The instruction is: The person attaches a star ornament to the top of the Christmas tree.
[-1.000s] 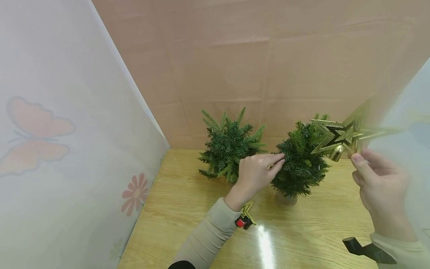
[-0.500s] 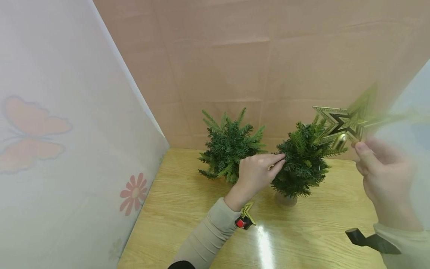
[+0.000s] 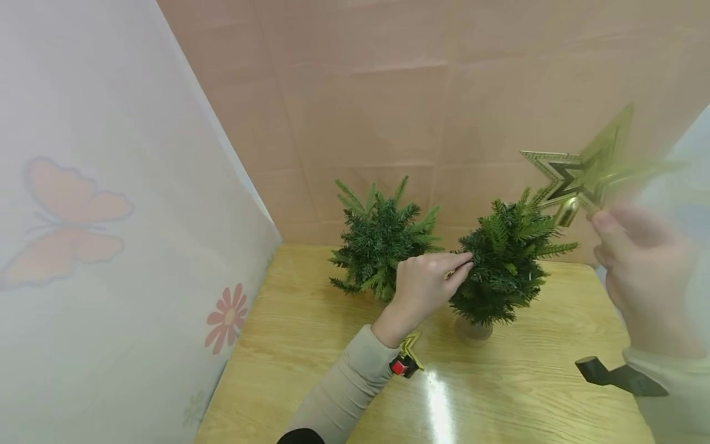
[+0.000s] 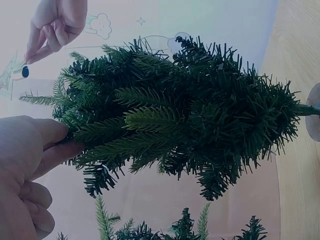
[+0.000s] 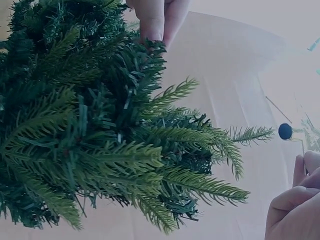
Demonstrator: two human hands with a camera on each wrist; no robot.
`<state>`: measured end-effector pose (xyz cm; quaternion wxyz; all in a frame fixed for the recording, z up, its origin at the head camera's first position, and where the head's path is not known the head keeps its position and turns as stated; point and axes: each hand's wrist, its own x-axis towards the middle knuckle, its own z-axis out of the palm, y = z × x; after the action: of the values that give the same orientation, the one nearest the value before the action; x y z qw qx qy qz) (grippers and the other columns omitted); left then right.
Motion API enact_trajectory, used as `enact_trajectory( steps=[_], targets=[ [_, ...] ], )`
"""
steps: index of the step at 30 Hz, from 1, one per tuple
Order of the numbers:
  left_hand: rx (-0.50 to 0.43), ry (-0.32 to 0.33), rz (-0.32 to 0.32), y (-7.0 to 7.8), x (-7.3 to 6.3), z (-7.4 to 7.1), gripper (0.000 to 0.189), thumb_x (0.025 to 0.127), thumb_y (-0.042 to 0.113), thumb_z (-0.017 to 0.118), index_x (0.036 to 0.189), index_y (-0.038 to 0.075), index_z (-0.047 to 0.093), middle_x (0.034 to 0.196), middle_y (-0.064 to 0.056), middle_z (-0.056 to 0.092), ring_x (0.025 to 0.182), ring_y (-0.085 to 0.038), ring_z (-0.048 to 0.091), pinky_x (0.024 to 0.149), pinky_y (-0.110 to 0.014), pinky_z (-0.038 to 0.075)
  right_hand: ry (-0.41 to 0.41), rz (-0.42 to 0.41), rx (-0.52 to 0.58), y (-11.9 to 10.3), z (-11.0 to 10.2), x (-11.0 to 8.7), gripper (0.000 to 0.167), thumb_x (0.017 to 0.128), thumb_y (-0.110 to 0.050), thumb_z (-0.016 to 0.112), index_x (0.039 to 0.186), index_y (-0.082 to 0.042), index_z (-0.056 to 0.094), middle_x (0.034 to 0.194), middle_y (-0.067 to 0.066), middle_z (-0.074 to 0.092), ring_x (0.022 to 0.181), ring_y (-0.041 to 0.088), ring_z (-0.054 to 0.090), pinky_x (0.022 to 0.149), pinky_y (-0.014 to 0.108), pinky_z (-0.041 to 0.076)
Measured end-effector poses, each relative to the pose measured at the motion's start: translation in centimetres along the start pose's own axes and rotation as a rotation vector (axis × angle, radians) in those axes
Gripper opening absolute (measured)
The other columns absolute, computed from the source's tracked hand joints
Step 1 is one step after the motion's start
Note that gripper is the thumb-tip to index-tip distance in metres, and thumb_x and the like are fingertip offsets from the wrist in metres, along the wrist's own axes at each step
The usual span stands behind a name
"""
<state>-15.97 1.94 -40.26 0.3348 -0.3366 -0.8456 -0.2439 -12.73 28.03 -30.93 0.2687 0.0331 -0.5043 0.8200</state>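
Note:
My left hand [image 3: 424, 283] pinches a branch on the left side of the right-hand small artificial Christmas tree [image 3: 499, 265]. In the left wrist view, its thumb and finger close on the dark needles near the tree's top. My right hand [image 3: 646, 265], blurred, grips a gold star tree topper [image 3: 588, 176] by a lower point, up and right of that tree. A short gold socket [image 3: 567, 211] hangs from the star, its round dark end [image 5: 285, 131] facing the treetop, just past a protruding light green sprig [image 5: 252, 134].
A second small tree [image 3: 383, 246] stands to the left, partly behind my left hand. Another gold star [image 3: 409, 350] lies on the wooden table [image 3: 310, 345], partly covered by the left wrist's camera. A pinkish cloth [image 3: 360, 111] hangs behind, and a white printed panel [image 3: 138, 246] at the left.
My right hand has risen and moved slightly right with the star, away from the treetop it overlapped before. A sprig at the tree's right now sticks out. My left hand keeps its place.

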Motion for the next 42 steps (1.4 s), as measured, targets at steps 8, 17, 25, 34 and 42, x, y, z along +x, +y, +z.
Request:
enact_trajectory(
  steps=[8,17,25,34,42],
  targets=[
    [-0.004,0.002,0.001,0.0,0.2,-0.1,0.020,0.101,0.031,0.073,0.117,0.025,0.081,0.103,0.007,0.079,0.051,0.001,0.058,0.040,-0.015,0.015,0.010,0.047,-0.091,-0.6,0.2,1.1,0.007,0.090,0.008,0.076,0.097,0.008,0.074,0.088,0.005,0.070,0.047,0.012,0.032,0.047,0.025,0.018],
    [-0.002,-0.001,0.001,0.1,0.2,-0.1,0.020,0.101,0.031,0.072,0.118,0.025,0.081,0.103,0.008,0.079,0.051,0.001,0.059,0.040,-0.016,0.014,-0.008,0.074,-0.092,-1.1,0.5,2.3,0.011,0.090,0.006,0.078,0.099,0.007,0.073,0.096,0.007,0.075,0.044,0.009,0.037,0.041,0.023,0.019],
    [0.011,-0.002,0.001,0.1,0.1,0.0,0.020,0.101,0.032,0.071,0.118,0.026,0.081,0.103,0.008,0.079,0.051,0.001,0.059,0.040,-0.016,0.013,-0.027,0.102,-0.053,-1.2,1.3,2.6,0.012,0.090,0.007,0.078,0.101,0.007,0.073,0.102,0.009,0.075,0.042,0.010,0.036,0.038,0.022,0.021],
    [0.006,0.008,-0.004,0.1,0.1,0.1,0.020,0.101,0.031,0.072,0.118,0.026,0.081,0.102,0.008,0.079,0.051,0.001,0.059,0.040,-0.016,0.013,-0.070,0.170,-0.064,-1.4,1.9,2.7,0.023,0.093,-0.001,0.077,0.116,-0.001,0.071,0.101,0.003,0.071,0.041,0.009,0.035,0.035,0.026,0.008],
    [0.006,0.022,-0.009,0.1,0.0,0.2,0.020,0.101,0.032,0.073,0.117,0.026,0.082,0.100,0.007,0.079,0.051,0.000,0.060,0.040,-0.016,0.012,-0.119,0.198,-0.101,-1.0,2.0,2.7,0.023,0.097,-0.007,0.075,0.119,-0.005,0.067,0.086,-0.002,0.064,0.043,0.009,0.032,0.034,0.029,0.005]
  ],
)
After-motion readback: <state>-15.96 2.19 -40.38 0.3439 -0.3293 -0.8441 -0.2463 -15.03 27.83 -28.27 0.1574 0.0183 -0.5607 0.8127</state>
